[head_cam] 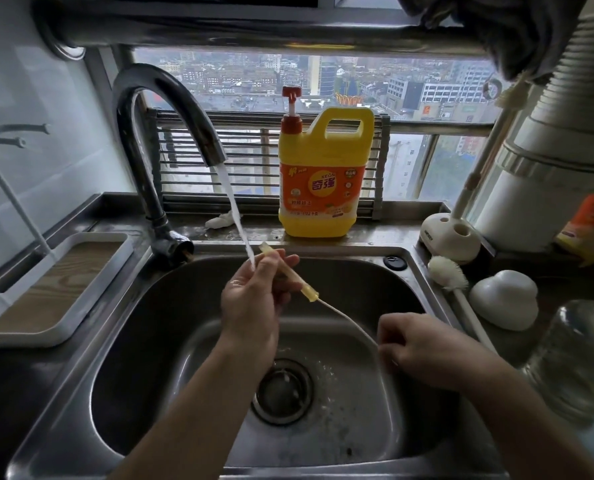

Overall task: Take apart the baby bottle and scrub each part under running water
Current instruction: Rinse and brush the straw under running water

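The bottle seems already apart: the left hand (250, 303) grips its yellowish straw (290, 277) under the water stream (236, 216) over the sink (143, 358), while the right hand (416, 348) pinches a thin brush wire (345, 316) threaded into it, so other parts probably still need scrubbing.

And now pale translucent yellow is shown by the straw (304, 289), white by the thin brush wire (344, 315). Bright yellow is seen on the detergent jug (325, 174), banded orange, capped red.
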